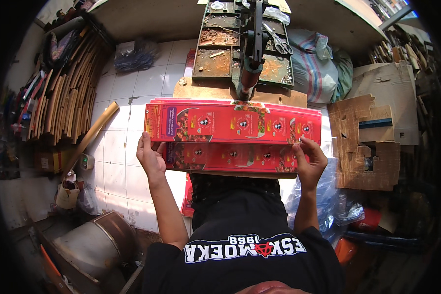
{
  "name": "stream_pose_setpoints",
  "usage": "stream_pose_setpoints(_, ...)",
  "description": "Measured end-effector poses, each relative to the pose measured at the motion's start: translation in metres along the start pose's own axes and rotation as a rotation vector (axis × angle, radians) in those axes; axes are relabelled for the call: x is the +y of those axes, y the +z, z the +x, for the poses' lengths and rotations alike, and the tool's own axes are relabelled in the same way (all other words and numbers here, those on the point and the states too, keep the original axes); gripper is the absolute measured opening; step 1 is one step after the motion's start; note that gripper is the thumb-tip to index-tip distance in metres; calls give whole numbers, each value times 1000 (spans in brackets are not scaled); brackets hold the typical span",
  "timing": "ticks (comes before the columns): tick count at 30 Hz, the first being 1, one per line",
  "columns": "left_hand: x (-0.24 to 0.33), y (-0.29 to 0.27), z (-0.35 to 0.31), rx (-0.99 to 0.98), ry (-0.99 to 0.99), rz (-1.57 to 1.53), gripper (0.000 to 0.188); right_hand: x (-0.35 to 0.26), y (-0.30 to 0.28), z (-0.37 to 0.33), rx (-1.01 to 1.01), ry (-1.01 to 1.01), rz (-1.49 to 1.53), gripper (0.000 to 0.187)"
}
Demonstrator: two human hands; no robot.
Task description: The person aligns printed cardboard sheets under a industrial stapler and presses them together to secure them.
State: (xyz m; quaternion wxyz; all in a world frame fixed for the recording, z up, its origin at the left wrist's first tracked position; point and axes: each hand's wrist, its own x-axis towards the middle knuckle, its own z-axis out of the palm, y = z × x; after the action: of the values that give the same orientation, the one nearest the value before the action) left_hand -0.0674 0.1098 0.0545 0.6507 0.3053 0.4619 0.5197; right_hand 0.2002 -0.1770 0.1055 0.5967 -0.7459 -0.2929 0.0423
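Note:
A long red printed cardboard strip (220, 133) with food pictures stretches between my hands, its far edge close under the dark metal post of a press (250, 73). My left hand (152, 158) is closed on its near left corner. My right hand (310, 161) pinches its near right corner between thumb and fingers. Further strips peek out behind its far edge. Just nearer to me, a similar red strip (215, 158) lies lower, partly covered by the held one. A brown board (191, 89) shows beneath the press.
Beyond the press sit grimy divided metal trays (213, 63) with small parts, and scissors (281, 45). Stacked cardboard (66, 88) stands at left, near a cardboard tube (95, 130). To the right are striped sacks (311, 68), cut cardboard (350, 157) and clear plastic (318, 191).

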Motion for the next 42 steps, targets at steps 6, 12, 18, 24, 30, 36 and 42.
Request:
stream_pose_setpoints(6, -8, -5, 7, -15, 8, 280, 32, 31, -30, 29, 195, 100, -175, 23)
stream_pose_setpoints(12, 4, -8, 9, -57, 172, 772, 47, 73, -43, 29, 434, 323, -82, 25)
stream_pose_setpoints(18, 43, 18, -11, -20, 571, 638, 35, 81, -34, 28, 376, 364, 16, 24)
stream_pose_setpoints(24, 162, 122, -153, -914, 620, -875, 41, 72, -35, 21, 349, 363, 11, 24)
stream_pose_setpoints(30, 166, 154, -144, -913, 1324, -758, 24, 71, -38, 21, 373, 336, -9, 25)
stream_pose_setpoints(36, 160, 115, -145, -1057, 695, -660, 26, 79, -52, 5, 397, 380, -52, 27)
stream_pose_setpoints(42, 84, 41, -75, -447, 581, 302, 30, 107, -62, -25, 364, 500, -70, 25)
